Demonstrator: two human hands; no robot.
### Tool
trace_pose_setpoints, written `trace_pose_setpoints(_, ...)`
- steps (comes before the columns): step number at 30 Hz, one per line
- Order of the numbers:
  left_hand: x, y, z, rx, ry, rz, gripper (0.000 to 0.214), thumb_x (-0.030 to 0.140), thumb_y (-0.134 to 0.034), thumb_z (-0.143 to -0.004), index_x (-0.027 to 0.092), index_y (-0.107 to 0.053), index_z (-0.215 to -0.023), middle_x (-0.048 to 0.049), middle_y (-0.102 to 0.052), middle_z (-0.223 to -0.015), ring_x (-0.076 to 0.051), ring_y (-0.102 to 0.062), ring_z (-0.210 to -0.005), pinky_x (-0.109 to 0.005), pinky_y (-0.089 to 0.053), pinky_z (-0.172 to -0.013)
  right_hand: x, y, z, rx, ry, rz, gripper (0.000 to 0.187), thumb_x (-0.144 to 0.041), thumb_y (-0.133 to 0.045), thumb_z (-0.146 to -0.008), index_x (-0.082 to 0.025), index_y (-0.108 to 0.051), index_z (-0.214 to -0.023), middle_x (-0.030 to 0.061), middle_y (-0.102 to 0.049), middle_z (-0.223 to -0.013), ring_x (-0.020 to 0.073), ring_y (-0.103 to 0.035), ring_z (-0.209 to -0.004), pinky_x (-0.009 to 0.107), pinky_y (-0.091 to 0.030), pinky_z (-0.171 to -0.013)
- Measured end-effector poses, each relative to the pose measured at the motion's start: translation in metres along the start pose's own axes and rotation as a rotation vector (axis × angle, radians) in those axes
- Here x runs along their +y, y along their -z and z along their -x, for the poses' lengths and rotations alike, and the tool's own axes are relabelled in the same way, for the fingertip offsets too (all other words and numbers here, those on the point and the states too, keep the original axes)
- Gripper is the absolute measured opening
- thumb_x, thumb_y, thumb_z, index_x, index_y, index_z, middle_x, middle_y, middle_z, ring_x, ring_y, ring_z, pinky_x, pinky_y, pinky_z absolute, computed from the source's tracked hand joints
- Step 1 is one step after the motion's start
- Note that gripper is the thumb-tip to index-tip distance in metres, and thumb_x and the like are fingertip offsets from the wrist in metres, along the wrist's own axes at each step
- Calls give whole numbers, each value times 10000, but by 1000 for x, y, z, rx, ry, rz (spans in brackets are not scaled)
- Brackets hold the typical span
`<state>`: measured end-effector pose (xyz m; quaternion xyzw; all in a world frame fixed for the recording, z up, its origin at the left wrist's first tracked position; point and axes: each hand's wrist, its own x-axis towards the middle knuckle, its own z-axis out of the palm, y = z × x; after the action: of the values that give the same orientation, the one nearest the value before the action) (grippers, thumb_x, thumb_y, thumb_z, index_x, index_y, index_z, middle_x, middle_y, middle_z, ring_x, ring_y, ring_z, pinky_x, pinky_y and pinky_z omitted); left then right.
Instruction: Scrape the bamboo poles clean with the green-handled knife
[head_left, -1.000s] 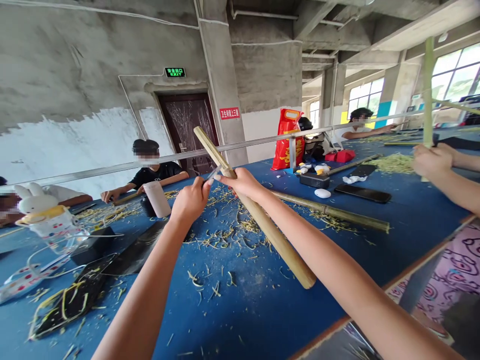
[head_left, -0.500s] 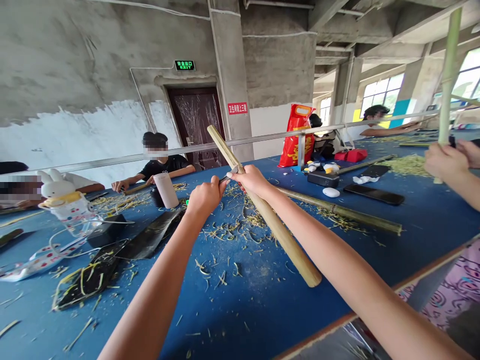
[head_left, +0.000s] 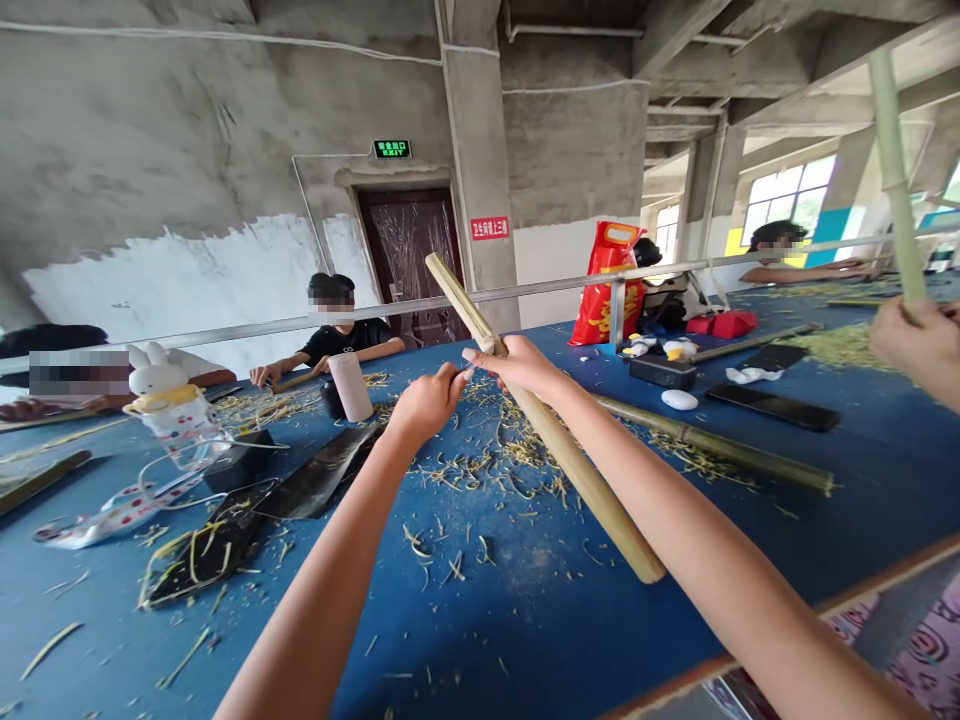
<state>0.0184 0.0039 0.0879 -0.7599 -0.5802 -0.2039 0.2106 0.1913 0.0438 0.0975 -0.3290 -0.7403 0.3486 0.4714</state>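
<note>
My right hand (head_left: 531,370) is wrapped around a peeled, pale bamboo pole (head_left: 581,478) just below a node. The pole slants from far left to near right over the table. Closed beside it, my left hand (head_left: 426,402) grips a small knife (head_left: 466,374). Only a bit of its dark handle and blade shows, close to the right thumb; I cannot tell whether the blade touches the bamboo. Thin bamboo shavings (head_left: 480,475) lie scattered beneath both hands.
On the blue table (head_left: 487,640), another bamboo pole (head_left: 739,450) lies to the right. A black phone (head_left: 776,405), a red bag (head_left: 606,285), a pale cup (head_left: 351,388) and a rabbit-topped bottle (head_left: 169,400) surround the work. A metal rail (head_left: 420,300) crosses behind. A co-worker's hand (head_left: 919,345) holds upright bamboo.
The view has turned slightly left. My left hand with the knife has drawn back a little from the node, while my right hand keeps its hold on the bamboo pole.
</note>
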Motion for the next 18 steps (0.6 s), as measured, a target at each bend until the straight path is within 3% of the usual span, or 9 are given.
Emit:
trace_pose_setpoints(5,3,0,-1,-21,-8,-64,512,481,-138,-905,153,-520,-998,-101,-644,-733,-243,-630,-694,-294,-410,-617,7,-1,-3,-26,3,17,393,-507,-683,-635,-178,-528,-783,12,-540,-618,106,-505,-487,235,-427,-409)
trace_pose_setpoints(18,6,-3,2,-30,101,-191,529,492,-104,-899,141,-468,-1056,-138,-651,-776,-287,-638,-713,-333,-441,-594,14,-12,-9,-50,-9,2,356,-510,-638,-672,-181,-504,-688,-29,-466,-510,91,-454,-391,225,-397,-368)
